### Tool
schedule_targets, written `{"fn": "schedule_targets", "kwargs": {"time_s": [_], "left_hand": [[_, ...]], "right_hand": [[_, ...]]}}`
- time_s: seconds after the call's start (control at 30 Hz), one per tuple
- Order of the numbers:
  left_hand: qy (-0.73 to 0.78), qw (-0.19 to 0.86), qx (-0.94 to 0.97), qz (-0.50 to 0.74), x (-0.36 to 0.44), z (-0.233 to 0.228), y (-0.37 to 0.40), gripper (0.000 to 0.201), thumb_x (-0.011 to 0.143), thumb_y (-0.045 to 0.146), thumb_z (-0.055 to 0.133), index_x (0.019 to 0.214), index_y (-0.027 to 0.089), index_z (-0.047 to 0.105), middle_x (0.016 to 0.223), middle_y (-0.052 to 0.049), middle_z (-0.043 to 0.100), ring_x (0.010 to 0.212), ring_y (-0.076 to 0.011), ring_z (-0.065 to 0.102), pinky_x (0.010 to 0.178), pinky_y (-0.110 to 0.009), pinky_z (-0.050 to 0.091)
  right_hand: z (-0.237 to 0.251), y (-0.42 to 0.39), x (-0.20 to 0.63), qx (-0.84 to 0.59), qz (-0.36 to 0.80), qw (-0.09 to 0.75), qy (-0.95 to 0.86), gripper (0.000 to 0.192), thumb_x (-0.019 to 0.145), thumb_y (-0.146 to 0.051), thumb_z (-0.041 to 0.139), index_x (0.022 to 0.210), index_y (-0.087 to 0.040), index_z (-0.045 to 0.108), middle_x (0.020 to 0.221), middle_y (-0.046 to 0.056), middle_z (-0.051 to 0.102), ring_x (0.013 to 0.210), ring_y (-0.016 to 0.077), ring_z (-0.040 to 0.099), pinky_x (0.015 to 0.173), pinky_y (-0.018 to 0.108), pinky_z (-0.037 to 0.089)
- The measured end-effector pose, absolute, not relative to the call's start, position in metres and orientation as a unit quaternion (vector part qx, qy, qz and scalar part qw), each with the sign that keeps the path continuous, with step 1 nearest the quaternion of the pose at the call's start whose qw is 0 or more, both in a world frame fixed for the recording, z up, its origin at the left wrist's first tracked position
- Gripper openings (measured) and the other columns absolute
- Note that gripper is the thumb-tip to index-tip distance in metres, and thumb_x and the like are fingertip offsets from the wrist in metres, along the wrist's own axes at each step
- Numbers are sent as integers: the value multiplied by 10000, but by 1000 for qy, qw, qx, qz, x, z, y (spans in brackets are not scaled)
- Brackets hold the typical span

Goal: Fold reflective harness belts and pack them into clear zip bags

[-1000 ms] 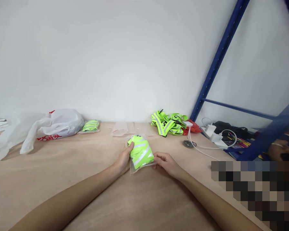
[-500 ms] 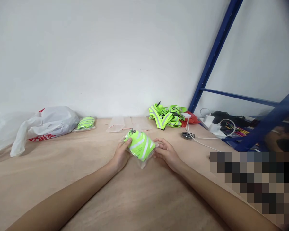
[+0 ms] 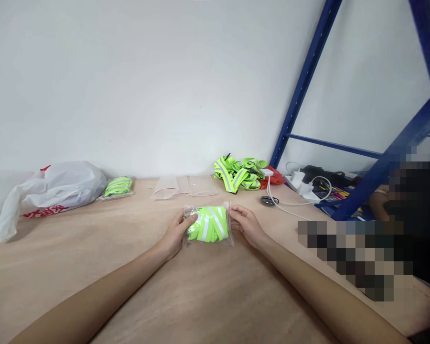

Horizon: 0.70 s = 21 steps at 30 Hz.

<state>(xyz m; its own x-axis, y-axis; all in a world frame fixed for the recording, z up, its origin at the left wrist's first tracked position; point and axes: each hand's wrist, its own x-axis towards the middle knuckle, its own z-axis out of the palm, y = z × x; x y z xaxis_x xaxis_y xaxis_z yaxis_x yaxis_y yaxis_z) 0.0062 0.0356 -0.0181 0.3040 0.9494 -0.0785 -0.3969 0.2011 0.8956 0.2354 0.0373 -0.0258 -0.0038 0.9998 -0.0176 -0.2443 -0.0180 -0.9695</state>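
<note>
While the left hand point(image 3: 174, 234) and right hand point(image 3: 249, 225) pinch the ends of the clear bag point(image 3: 208, 224) of green straps near the middle of the worktop point(image 3: 200, 296), their fingers should press its top edge flat and even.

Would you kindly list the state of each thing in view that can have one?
Left hand: gripping the pouch's left edge.
Right hand: pinching the pouch's top right corner.
Pouch: filled with a folded green strap, flat on the table; seal unclear.
Empty pouches: flat, by the wall.
Packed pouch: filled, beside the white bag.
White bag: crumpled, slumped.
Strap pile: loose, tangled.
Charger: cable attached.
</note>
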Motion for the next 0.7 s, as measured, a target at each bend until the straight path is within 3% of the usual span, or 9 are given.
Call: {"fn": "schedule_targets", "kwargs": {"time_s": [0.1,0.33,0.7], "left_hand": [[351,683,387,510,7,-19,36,512,671,455,858,1042,153,675,999,-94,744,957,-267,708,799,-324,572],[348,680,382,520,7,-20,35,508,650,459,867,1013,155,682,961,-88,757,942,-289,710,799,-343,546],[331,677,376,539,7,-24,36,495,674,458,849,1024,160,665,973,-76,742,953,-274,693,783,-313,521]], "right_hand": [[-28,38,237,-432,573,513,-472,379,653,-523,831,719,-180,683,722,16,674,665,150,624,610,263,511],[-31,39,240,-409,570,494,-513,355,658,-498,833,673,-184,667,670,-8,634,628,140,599,608,261,505],[-30,37,240,-424,551,498,-518,367,707,-524,812,717,-184,674,715,0,652,671,147,607,648,271,520]]}}
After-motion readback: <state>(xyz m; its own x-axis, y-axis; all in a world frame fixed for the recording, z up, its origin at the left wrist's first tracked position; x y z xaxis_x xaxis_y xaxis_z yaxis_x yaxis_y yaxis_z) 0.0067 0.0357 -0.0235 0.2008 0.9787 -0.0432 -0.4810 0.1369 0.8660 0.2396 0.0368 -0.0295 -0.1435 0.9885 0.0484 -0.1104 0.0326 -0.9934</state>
